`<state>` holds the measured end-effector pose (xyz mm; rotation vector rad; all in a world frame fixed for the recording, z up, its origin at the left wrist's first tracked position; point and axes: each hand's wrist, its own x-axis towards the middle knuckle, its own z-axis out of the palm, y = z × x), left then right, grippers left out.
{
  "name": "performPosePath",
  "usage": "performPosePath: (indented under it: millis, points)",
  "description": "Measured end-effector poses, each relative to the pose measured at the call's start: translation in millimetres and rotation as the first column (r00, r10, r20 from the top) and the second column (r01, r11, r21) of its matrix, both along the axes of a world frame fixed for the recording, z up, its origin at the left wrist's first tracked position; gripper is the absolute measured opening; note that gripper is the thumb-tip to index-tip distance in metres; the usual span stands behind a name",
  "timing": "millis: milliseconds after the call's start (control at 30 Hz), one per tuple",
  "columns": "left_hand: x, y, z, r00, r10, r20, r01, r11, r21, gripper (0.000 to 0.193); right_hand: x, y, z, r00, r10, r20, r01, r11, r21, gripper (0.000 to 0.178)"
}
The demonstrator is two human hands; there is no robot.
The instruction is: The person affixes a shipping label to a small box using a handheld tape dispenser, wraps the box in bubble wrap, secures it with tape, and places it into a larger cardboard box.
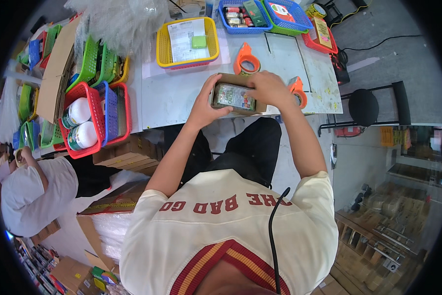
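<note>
A small brown cardboard box [220, 78] stands open-topped at the table's near edge. Inside it lies a packet in clear, shiny wrap [234, 96] with coloured print. My left hand [204, 104] grips the box's left side, fingers along the far corner and thumb at the near edge. At the box's right side, my right hand [270, 89] is curled, its fingertips reaching over the rim onto the packet. Part of the right fingers is hidden behind the hand. An orange tape dispenser [245, 54] lies just beyond the box, and a second orange dispenser [298, 93] is by my right wrist.
A yellow basket [161, 49] with a paper sheet and a green block stands beyond the box. Blue baskets [253, 30] line the far edge. At left, a red basket [97, 118] holds white tubs. One person [39, 191] is at far left; a black stool [363, 107] stands right.
</note>
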<state>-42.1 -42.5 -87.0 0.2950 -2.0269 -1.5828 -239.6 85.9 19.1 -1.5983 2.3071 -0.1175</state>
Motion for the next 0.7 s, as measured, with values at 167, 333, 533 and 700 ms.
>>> performPosePath:
  millis: [167, 333, 533, 700]
  points:
    - [20.7, 23.4, -2.3, 0.998, 0.061, -0.013, -0.062, 0.992, -0.106, 0.101, 27.0, 40.4, -5.9, 0.966, -0.083, -0.246, 0.095, 0.995, 0.037, 0.021]
    - [24.5, 45.2, -0.9, 0.986, 0.166, 0.014, -0.163, 0.977, -0.140, 0.100, 55.3, 34.5, -27.4, 0.976, -0.113, -0.186, 0.133, 0.986, 0.101, 0.023]
    - [20.7, 47.1, 0.5, 0.978, 0.205, 0.041, -0.200, 0.974, -0.111, 0.098, 25.4, 32.1, -75.5, 0.942, -0.293, 0.165, 0.319, 0.933, -0.168, 0.033]
    - [14.3, 42.1, -3.6, 0.976, 0.213, 0.043, -0.210, 0.976, -0.066, 0.096, 15.9, 28.6, -67.9, 0.431, -0.442, 0.786, 0.572, 0.808, 0.140, 0.057]
